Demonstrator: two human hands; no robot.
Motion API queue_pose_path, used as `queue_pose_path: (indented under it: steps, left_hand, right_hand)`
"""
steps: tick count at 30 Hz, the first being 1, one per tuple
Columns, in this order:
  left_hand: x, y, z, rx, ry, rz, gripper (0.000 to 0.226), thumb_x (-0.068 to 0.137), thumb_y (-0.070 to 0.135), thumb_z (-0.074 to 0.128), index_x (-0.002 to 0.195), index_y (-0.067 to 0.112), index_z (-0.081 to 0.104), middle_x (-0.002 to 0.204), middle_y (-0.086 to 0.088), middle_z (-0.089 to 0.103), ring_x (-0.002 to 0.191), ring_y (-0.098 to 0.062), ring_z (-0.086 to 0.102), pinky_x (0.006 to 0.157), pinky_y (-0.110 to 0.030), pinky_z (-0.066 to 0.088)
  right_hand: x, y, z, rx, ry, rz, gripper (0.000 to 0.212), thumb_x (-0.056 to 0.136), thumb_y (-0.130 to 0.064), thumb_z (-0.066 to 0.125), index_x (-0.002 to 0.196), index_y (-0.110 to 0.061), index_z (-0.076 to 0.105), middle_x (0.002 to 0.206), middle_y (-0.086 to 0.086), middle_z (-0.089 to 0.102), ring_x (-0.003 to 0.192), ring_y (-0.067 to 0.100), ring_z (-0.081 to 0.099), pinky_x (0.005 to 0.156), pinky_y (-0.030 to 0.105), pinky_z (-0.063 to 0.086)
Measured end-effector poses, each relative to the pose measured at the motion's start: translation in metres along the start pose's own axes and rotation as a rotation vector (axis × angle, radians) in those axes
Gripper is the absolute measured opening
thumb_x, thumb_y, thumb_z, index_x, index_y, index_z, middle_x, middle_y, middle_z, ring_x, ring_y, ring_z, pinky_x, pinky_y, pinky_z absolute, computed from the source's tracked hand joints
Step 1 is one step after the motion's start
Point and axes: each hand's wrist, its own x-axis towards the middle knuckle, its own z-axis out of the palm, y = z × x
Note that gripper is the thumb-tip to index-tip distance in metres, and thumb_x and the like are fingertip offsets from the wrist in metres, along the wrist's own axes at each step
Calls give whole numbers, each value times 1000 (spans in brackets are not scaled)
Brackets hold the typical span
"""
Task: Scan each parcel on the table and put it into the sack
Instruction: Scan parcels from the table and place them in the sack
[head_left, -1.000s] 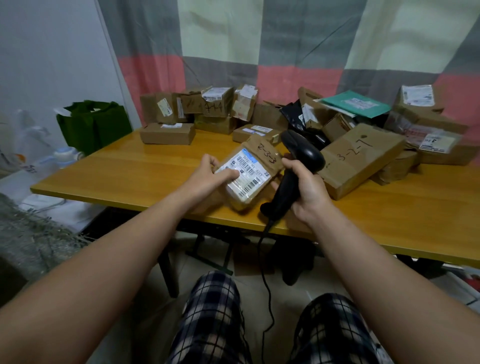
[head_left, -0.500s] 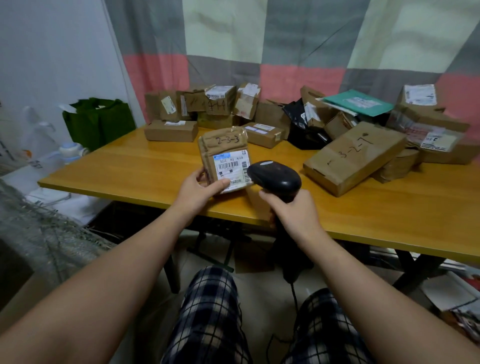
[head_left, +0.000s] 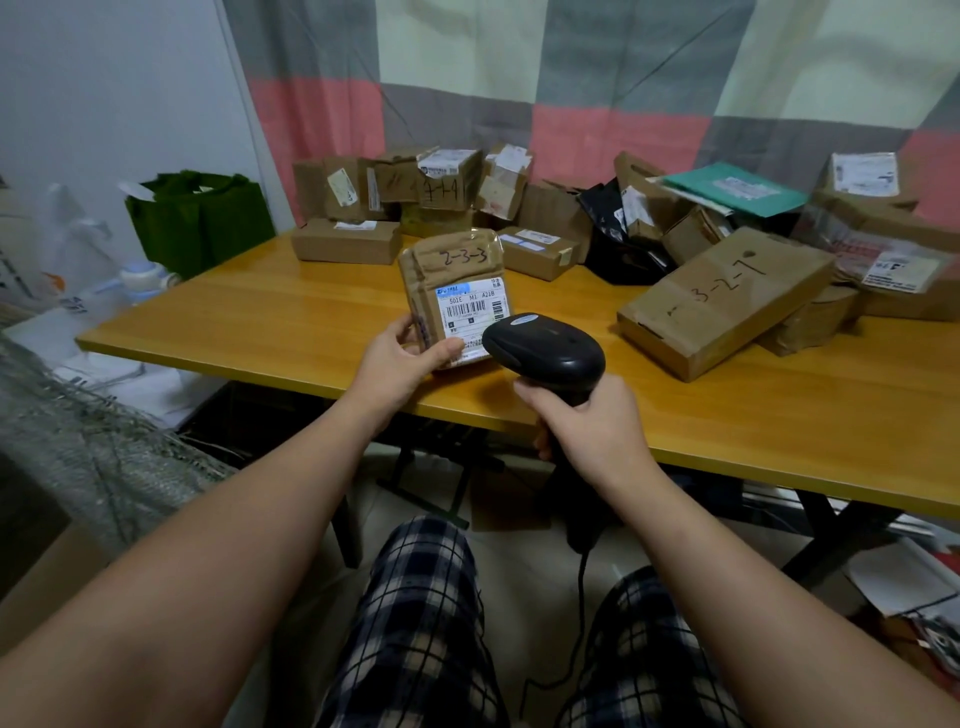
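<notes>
Backdrop: checked curtain (head_left: 571, 62) in grey, pink and cream behind; white wall at left.
Surface: wooden table (head_left: 291, 317); near strip bare, which leaves working room for the hands.
Held parcel (head_left: 457, 280): small, brown, taped, "2-3-3" handwritten on top. Upright over the front of the table, printed side to the camera. Cannot tell if its bottom edge touches the wood.
Label (head_left: 470, 304): white, barcode in the middle, uncovered.
Left hand (head_left: 400, 364): grips the parcel's lower left corner, thumb pressed on the front below the barcode, fingers curled behind. Low grip likely chosen so the code stays clear.
Right hand (head_left: 592, 431): fingers clamped round the scanner handle. Trigger finger hidden, so press cannot be told.
Scanner (head_left: 545, 351): black, head just beside the label's lower right corner, nose toward the parcel. No beam seen.
Cable (head_left: 579, 613): hangs from the handle, down between the knees.
Pile (head_left: 467, 192): many parcels along the far side, not yet handled.
Box "3-2-7" (head_left: 727, 301): right of the scanner, apart from both hands.
Sack (head_left: 78, 441): grey woven material at lower left, below table level. Probably the sack; mouth not visible.
Green bag (head_left: 200, 218): off the table's left end.
Stage: scanning this parcel; drop to the left looks next.
</notes>
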Motion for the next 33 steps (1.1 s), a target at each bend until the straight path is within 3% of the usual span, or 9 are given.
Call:
queue_pose_path:
  steps: [6,12,16,20,23,28,31,33]
  left_hand:
    - [1,-2,-1,-20,-7,-9,87,75,31,76,147,9,32,136,-6,54,113,-13,59,96,-27,47]
    - [-7,1,-4,-66,59,16,91,74,30,77,148,12,28,132,-3,57,102,-4,63,74,-12,49]
    - [-35,0,-35,-122,185,28,84,76,25,76,145,21,27,112,8,62,91,2,66,70,-10,52]
    - [-80,-20,-98,-110,400,26,86,67,22,78,140,18,32,112,-1,63,91,-1,68,75,-16,54]
    - [-127,-40,-147,-58,592,-10,75,76,3,73,138,11,32,109,-2,63,82,5,67,75,-14,53]
    - [-197,-72,-214,54,854,-64,74,77,5,75,138,9,34,103,3,62,80,8,64,75,-13,53]
    - [-225,-94,-242,153,955,-150,79,75,15,80,139,12,33,117,-2,61,94,4,62,83,-12,50]
    - [-239,-116,-258,224,978,-236,88,69,30,85,139,15,34,129,-4,57,109,-8,59,95,-25,49]
  right_hand:
    - [-1,-2,-1,13,2,6,18,85,-24,71,97,-11,67,52,-3,58,47,14,60,46,25,49]
    - [-2,-7,4,49,-36,-25,19,84,-24,72,94,-8,68,55,-3,59,48,16,60,47,26,49]
    - [1,-21,31,158,-136,-36,9,84,-19,71,89,-13,67,54,-2,59,48,18,59,48,29,51]
    - [-2,-34,93,223,-331,-24,9,84,-17,73,78,-21,66,51,-3,58,50,19,58,52,35,52]
    - [-12,-43,149,231,-488,-35,7,83,-20,74,83,-22,67,51,-5,59,48,14,57,49,28,49]
    - [-35,-49,226,198,-684,-15,11,82,-19,76,90,-15,69,55,3,60,48,15,57,50,32,50]
    - [-47,-46,258,119,-744,-13,18,82,-22,76,91,-8,71,60,17,64,50,18,59,56,41,54]
    - [-51,-41,275,63,-771,-27,12,81,-23,77,83,-13,70,57,10,65,49,13,58,60,43,55]
